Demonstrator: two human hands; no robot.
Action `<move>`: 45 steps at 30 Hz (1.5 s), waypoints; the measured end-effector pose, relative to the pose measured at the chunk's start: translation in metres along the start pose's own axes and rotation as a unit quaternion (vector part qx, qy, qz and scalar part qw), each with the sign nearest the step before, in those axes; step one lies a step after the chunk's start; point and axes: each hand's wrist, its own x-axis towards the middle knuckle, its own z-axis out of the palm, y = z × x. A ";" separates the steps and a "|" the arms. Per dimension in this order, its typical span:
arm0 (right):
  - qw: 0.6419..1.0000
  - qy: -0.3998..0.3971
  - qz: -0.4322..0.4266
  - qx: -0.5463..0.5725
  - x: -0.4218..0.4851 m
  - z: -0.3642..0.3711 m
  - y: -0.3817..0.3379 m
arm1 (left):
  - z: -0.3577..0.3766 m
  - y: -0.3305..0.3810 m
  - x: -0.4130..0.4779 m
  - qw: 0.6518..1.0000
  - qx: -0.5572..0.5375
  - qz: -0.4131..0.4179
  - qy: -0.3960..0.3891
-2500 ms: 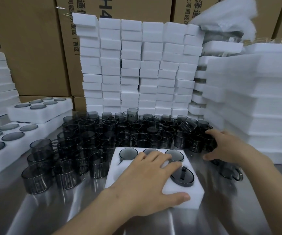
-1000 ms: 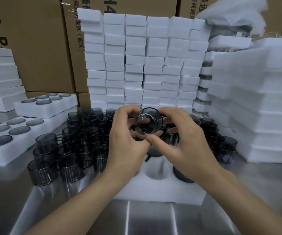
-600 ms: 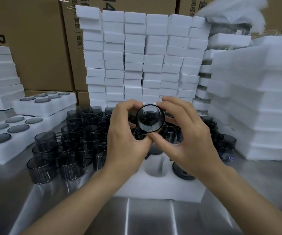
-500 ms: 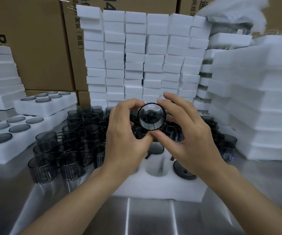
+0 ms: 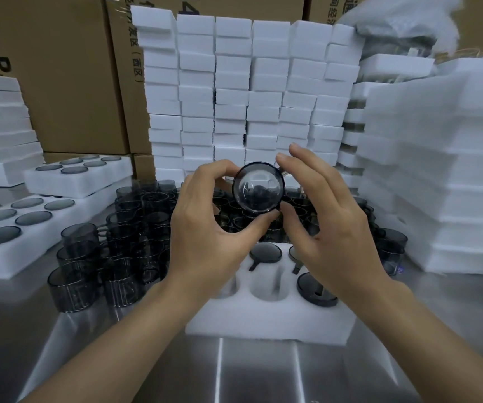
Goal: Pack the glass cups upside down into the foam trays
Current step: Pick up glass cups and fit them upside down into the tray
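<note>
A person holds one smoky glass cup (image 5: 258,191) in the air with both hands, its round end facing us. The left hand (image 5: 205,228) curls round it, forefinger over the top and thumb beneath. The right hand (image 5: 330,222) is looser: forefinger and thumb pinch the cup's right side, and the other fingers are spread nearly straight. The cup hangs above the far edge of a white foam tray (image 5: 266,321) on a steel table (image 5: 263,373). Some of the tray's holes have upturned cups in them, others are bare. Loose cups (image 5: 124,242) crowd the table behind and to the left. Filled trays (image 5: 31,228) lie further left. Foam stacks (image 5: 234,91) and boxes (image 5: 68,82) stand behind.
</note>
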 end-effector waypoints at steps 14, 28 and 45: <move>0.985 -0.103 0.138 0.022 -0.009 0.009 0.009 | 0.006 -0.005 0.003 0.951 -0.207 -0.225 -0.042; 0.967 -0.094 0.204 0.117 -0.006 0.011 0.004 | 0.005 -0.004 0.000 0.948 -0.215 -0.225 -0.068; 0.974 -0.061 0.170 0.138 -0.004 0.008 -0.003 | 0.008 0.010 -0.001 0.911 -0.267 -0.299 -0.097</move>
